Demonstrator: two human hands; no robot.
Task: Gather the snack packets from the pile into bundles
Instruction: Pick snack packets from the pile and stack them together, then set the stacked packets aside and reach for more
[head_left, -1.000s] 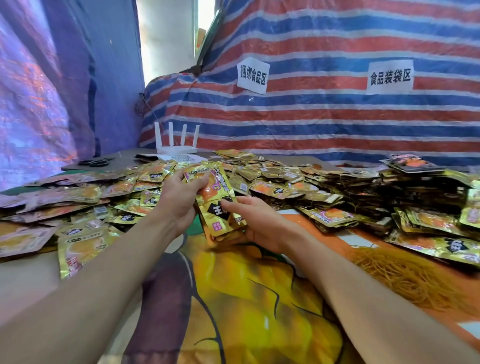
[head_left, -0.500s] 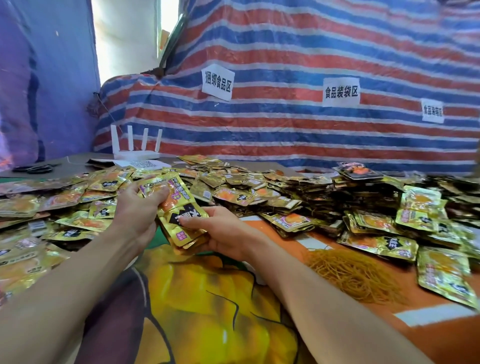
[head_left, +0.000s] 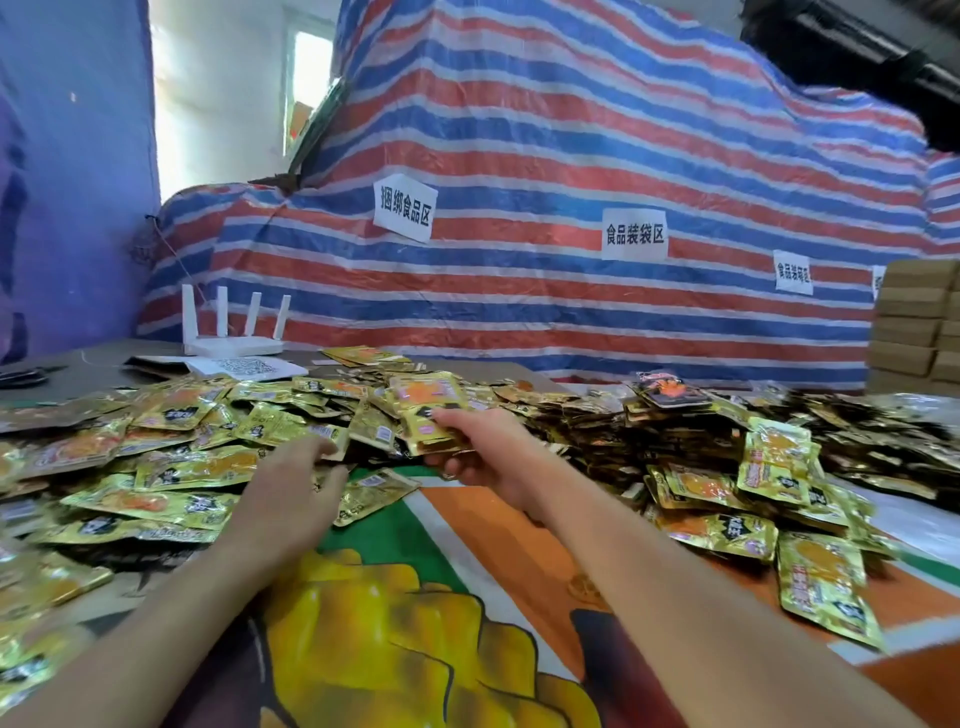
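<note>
A wide pile of gold snack packets covers the table's left and back. My right hand grips a stack of packets by its lower end, thumb on top, and holds it above the pile's middle. My left hand lies low over the loose packets at the pile's near edge, its fingers stretched toward a packet; I cannot tell whether they touch it. Stacked bundles sit to the right of the held stack.
A printed orange, green and yellow cloth covers the table in front. More loose packets lie at the right. A white router and papers stand at the back left, brown boxes at the far right, a striped tarp behind.
My left hand has let go of the stack and dropped to the loose packets. My right hand alone now holds the stack, further right. The view has swung left.
</note>
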